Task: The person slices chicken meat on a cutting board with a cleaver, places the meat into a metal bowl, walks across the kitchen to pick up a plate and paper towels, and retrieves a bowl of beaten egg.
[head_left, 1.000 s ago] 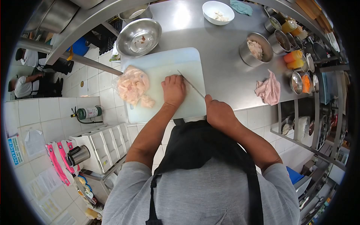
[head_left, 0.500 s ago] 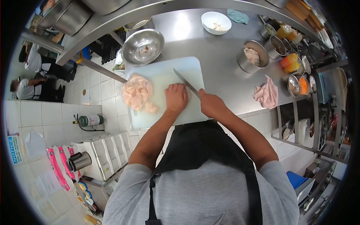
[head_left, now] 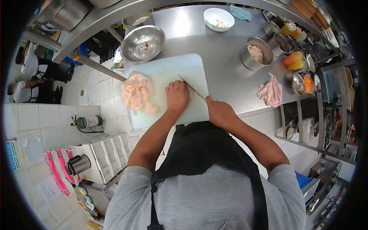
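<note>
A white cutting board (head_left: pixel 168 65) lies on the steel table. Pale raw meat in a clear bag (head_left: pixel 136 91) rests on its left part, with a loose piece (head_left: pixel 152 107) beside it. My left hand (head_left: pixel 177 95) presses down on the board with its fingers together; whatever is under them is mostly hidden. In my right hand (head_left: pixel 219 111), closed round the handle, is a knife (head_left: pixel 193 87). Its blade points up and left, just right of my left fingers.
A steel bowl (head_left: pixel 142 44) stands behind the board. Farther right are a white bowl (head_left: pixel 219 20), a steel pot with meat (head_left: pixel 257 53), a pink cloth (head_left: pixel 270 91) and sauce bottles (head_left: pixel 293 61). Two people stand at the far left.
The knife first swung leftward and nearer my left hand with my right hand, then drew back slightly right and down. My left hand stays on the board. The camera view has shifted a little.
</note>
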Tool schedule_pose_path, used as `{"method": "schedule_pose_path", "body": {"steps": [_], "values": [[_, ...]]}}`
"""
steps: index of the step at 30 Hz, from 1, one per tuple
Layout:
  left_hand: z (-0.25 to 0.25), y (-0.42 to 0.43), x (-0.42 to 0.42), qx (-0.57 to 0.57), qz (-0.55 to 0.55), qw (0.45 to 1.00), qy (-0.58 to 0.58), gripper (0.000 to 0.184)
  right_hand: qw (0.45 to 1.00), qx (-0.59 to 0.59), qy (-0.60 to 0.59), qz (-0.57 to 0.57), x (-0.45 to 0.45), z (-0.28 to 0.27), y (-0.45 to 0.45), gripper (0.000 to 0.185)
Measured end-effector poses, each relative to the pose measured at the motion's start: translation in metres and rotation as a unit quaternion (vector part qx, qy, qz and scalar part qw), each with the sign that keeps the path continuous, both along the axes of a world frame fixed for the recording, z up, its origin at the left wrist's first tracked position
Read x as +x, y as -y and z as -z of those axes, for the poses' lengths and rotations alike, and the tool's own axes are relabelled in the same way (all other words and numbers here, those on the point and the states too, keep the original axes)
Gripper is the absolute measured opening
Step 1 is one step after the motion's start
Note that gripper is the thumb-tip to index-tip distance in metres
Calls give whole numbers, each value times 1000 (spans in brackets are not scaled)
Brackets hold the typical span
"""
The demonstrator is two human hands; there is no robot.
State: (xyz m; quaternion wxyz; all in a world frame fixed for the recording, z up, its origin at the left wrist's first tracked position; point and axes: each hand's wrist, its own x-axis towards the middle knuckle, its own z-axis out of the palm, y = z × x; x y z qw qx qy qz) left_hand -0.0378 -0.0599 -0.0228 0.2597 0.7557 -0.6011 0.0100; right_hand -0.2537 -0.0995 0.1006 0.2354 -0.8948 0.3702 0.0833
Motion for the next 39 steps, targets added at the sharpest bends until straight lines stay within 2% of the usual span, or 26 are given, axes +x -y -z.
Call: {"method": "schedule_pose_path", "body": {"steps": [4,9,15,18,21,27,30,33,36,39], "values": [[-1,-1,0,4,-3,1000,0,22,1000,12,9,-1,24,13,17,17],[-1,-8,-1,-53,-37,993,-97,22,999,27,-20,-9,19,-25,21,19],[0,-8,1,-4,-30,997,-72,25,999,29,-32,-19,-4,-24,0,20],[-5,-7,1,-25,-28,997,-66,25,999,27,-17,-7,-10,-27,1,19],[-17,-9,-3,-43,-30,996,-73,29,999,25,-25,26,-12,-33,2,20],[-8,-2,7,18,-34,990,-134,31,999,7,-4,41,-20,-18,11,21],[-2,-10,20,-53,20,985,-163,25,999,1,26,19,-16,-21,11,19],[2,-6,20,-71,8,984,-161,20,1000,1,24,-5,-11,-29,12,18],[2,1,9,-34,6,996,-83,16,999,0,-13,-44,-13,-31,16,19],[0,2,2,-44,12,997,-59,16,999,24,-36,-29,-15,-34,16,22]]}}
